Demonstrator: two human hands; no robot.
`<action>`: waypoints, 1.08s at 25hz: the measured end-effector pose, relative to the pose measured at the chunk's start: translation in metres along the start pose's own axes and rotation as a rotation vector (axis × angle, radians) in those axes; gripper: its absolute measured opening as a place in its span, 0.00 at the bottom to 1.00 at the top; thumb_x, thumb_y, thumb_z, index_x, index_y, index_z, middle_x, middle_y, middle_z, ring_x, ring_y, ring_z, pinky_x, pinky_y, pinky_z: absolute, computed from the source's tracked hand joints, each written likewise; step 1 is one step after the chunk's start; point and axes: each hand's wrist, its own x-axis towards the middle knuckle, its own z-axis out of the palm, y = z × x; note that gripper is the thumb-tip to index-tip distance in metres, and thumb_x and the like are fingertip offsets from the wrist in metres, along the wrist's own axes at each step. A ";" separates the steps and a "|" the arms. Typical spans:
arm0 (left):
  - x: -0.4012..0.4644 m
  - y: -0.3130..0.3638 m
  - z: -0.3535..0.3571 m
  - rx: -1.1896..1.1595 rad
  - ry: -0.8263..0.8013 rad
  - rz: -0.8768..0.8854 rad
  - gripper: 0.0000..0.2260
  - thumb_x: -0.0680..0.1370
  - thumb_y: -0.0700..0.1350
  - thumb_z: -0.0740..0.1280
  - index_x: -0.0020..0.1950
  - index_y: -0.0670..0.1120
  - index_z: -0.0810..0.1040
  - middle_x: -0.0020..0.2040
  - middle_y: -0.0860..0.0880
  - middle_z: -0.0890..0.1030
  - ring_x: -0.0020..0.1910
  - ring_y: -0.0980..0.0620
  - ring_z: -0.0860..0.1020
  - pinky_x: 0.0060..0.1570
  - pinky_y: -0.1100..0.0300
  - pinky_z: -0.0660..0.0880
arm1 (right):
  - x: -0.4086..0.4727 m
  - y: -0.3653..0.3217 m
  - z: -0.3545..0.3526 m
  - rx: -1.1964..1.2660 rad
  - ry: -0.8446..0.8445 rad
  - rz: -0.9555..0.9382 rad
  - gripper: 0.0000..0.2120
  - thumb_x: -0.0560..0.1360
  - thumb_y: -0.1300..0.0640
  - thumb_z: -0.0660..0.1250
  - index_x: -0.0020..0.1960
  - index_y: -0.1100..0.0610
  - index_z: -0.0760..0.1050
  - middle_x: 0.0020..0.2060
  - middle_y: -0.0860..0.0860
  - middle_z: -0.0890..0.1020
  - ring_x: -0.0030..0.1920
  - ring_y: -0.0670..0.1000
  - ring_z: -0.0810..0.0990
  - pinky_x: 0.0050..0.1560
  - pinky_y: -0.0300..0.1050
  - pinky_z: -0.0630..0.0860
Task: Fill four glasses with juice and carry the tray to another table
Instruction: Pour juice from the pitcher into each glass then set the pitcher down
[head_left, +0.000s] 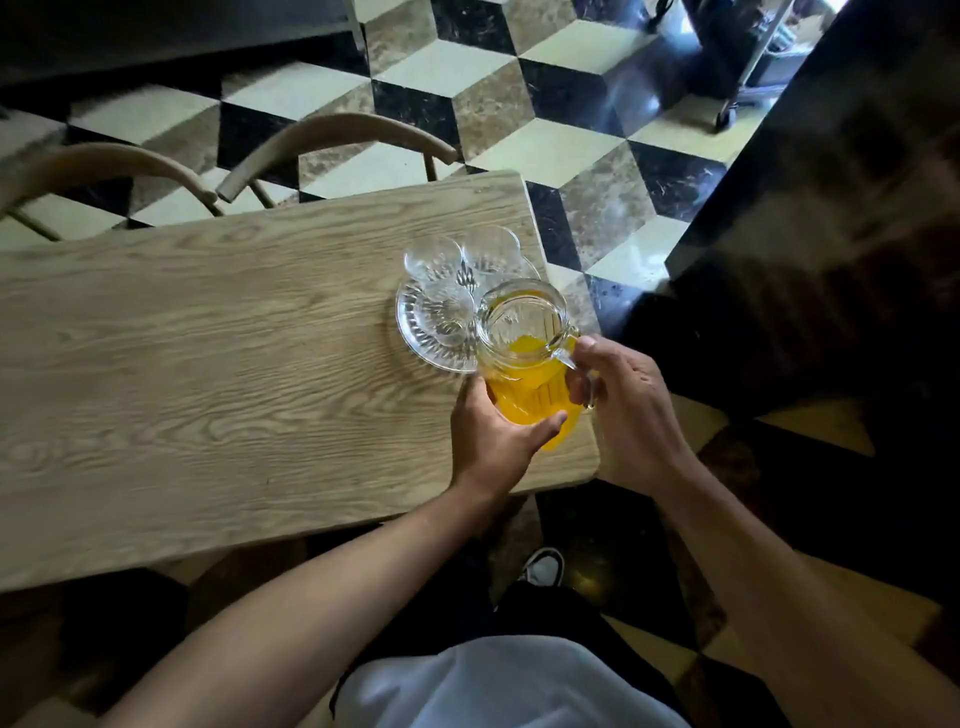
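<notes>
Patterned floor of black, cream and brown marble tiles in a cube pattern fills the background. Long light wooden table runs across the left and centre, grain visible, its right end near the person. Dark counter or furniture block stands on the right, details too dark to tell. Two curved wooden chair backs sit at the far side of the table. Person stands at the table's near right corner, pale shirt and dark trousers at bottom, one shoe on the floor. Glass pitcher with orange juice sits at the right end of the table, just beside and partly overlapping the glass tray in view; pitcher about half full. Right hand has fingers curled round the pitcher handle, firm grip. Left hand cups the pitcher's lower body, thumb across the front, fingers wrapped behind. Clear cut-glass tray holds empty glasses: two clear at the far side, others hard to separate through the glass. Whether the pitcher is lifted or resting cannot be told.
</notes>
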 end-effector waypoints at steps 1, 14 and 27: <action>0.001 0.003 0.012 -0.015 0.003 -0.004 0.37 0.59 0.61 0.83 0.63 0.49 0.77 0.56 0.50 0.84 0.56 0.51 0.83 0.58 0.51 0.80 | 0.003 -0.002 -0.008 0.000 0.019 0.008 0.15 0.76 0.53 0.63 0.31 0.52 0.72 0.26 0.49 0.71 0.33 0.50 0.66 0.38 0.46 0.62; 0.054 0.004 0.067 -0.139 -0.391 -0.015 0.38 0.64 0.61 0.83 0.69 0.51 0.74 0.63 0.53 0.82 0.63 0.57 0.79 0.63 0.65 0.76 | 0.065 -0.004 -0.061 -0.196 0.096 0.003 0.22 0.80 0.54 0.62 0.32 0.67 0.67 0.29 0.54 0.68 0.32 0.51 0.66 0.36 0.48 0.62; 0.083 -0.010 0.072 -0.373 -0.545 -0.226 0.29 0.69 0.52 0.83 0.67 0.53 0.77 0.64 0.55 0.84 0.66 0.60 0.80 0.68 0.60 0.74 | 0.114 -0.015 -0.051 -0.471 -0.002 0.018 0.20 0.81 0.60 0.66 0.31 0.59 0.67 0.27 0.51 0.65 0.28 0.44 0.63 0.28 0.38 0.59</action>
